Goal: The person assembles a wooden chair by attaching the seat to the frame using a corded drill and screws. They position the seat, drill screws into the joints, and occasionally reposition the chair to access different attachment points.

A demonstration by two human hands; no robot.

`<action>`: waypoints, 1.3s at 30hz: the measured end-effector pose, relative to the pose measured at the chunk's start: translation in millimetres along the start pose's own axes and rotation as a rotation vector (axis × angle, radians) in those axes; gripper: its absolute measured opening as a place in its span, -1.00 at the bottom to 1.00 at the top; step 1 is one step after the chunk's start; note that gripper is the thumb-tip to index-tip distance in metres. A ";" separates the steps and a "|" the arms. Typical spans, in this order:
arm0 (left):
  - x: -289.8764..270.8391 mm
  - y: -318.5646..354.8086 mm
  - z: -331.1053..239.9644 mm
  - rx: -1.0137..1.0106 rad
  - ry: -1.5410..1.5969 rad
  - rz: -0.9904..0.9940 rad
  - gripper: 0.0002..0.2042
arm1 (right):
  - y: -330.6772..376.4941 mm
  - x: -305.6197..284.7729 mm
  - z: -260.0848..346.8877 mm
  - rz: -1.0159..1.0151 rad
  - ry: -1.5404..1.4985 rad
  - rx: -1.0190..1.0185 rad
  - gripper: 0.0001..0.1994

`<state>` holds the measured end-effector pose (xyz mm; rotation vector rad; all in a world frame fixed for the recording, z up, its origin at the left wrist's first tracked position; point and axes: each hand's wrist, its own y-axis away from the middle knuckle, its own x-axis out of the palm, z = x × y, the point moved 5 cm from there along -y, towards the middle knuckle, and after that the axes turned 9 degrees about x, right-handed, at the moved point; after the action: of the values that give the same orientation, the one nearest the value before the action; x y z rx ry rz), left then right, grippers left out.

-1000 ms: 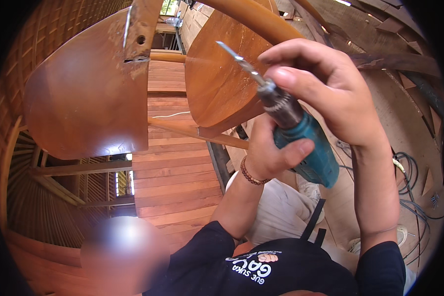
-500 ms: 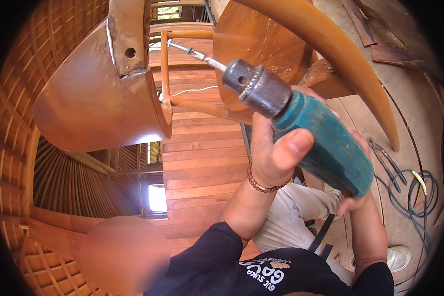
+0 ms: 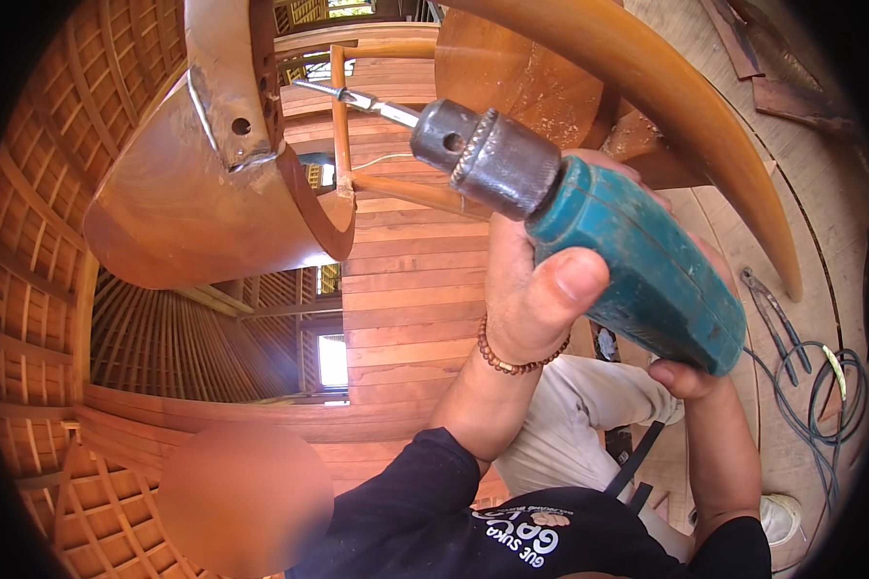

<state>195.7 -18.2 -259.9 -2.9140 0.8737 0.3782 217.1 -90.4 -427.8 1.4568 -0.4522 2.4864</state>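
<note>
A teal power drill (image 3: 637,256) with a worn metal chuck slants across the middle, its nose toward the upper left. From the chuck juts a driver bit (image 3: 381,104), and a screw (image 3: 316,88) sits at its tip. My left hand (image 3: 550,285), a beaded bracelet on its wrist, is closed round the drill's front body, thumb along the side. Around the rear end curls my right hand (image 3: 690,376); its other fingers are mostly hidden behind the tool. Left of the screw is a curved varnished wooden piece (image 3: 212,207) with a dark round hole near its joint; screw and wood look apart.
A curved wooden arm (image 3: 647,87) arches over the upper right beside a broad wooden panel (image 3: 512,87). Pliers (image 3: 777,323) and a coiled dark cable (image 3: 821,415) lie on the floor at right. Wood scraps (image 3: 801,101) lie at the far right.
The drill and both hands have shifted slightly, the screw tip moving left toward the holed wooden piece. The surroundings have moved a little in the view. My grip looks the same.
</note>
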 end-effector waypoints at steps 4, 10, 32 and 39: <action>1.2 -0.3 0.0 0.026 -0.014 -0.022 -0.07 | -4.1 -1.6 -1.5 0.033 0.032 -0.015 0.03; -1.1 -0.5 -2.7 -0.001 -0.040 -0.023 -0.04 | -8.1 0.1 -2.6 0.045 0.008 -0.013 0.02; -4.5 -10.0 -25.7 0.061 -0.069 -0.037 -0.04 | -30.8 17.8 8.4 0.079 0.003 -0.110 0.00; -8.4 -12.3 -34.5 0.163 -0.230 -0.053 0.07 | -44.2 33.0 14.4 0.083 -0.076 -0.127 0.00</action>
<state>203.0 -8.4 -224.4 -2.6715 0.7543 0.5943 227.9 -53.5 -385.7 1.5151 -0.6854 2.4206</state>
